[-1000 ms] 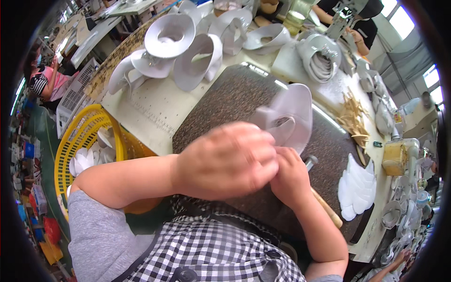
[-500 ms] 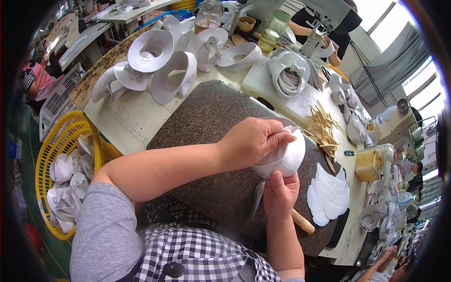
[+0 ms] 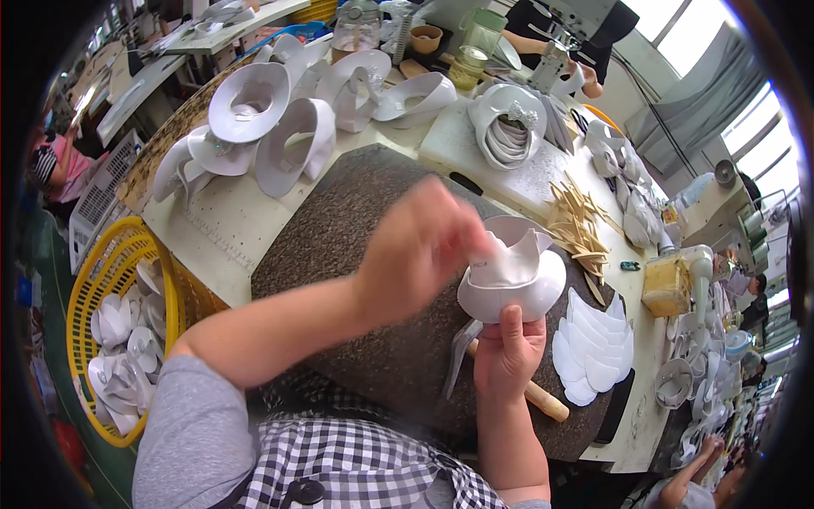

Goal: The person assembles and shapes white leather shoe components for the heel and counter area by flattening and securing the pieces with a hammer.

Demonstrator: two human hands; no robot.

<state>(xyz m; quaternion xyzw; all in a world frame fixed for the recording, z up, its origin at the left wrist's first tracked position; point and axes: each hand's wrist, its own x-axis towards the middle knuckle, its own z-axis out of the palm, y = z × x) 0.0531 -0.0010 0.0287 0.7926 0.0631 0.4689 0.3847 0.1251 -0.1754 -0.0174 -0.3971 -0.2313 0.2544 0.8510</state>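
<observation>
Workpiece: a glossy white, cup-shaped piece of sheet material (image 3: 496,301), with a seam line around its rounded wall and raised, pointed flaps above. It sits in the right hand (image 3: 510,348), over a dark, speckled, stone-like slab (image 3: 331,229).

Right hand: gripping the near edge, thumb upright against the outer face; the fingers behind are partly hidden.

Left hand (image 3: 421,246): just beside the flaps, blurred. Whether it touches or pinches the material cannot be told.

Handling, as a judgement: support the rim firmly with the right hand and keep the seam in sight. Work the flaps with light fingertip pressure; a hard squeeze would probably crease the smooth wall.

Surroundings: near the right wrist lies a hammer with a grey metal head and pale wooden handle (image 3: 547,401). To its right are fanned, white, leaf-shaped flat pieces (image 3: 591,348); beyond them, a heap of thin tan strips (image 3: 581,229). On the pale worktable (image 3: 199,225), white, loop-shaped pieces (image 3: 222,110) stand at far left. A yellow, slatted plastic basket (image 3: 172,297) at left contains more white pieces.

Markings: ruler-like graduations run along the worktable; any figures are too small to read. A faint mark on the workpiece is likewise illegible.
</observation>
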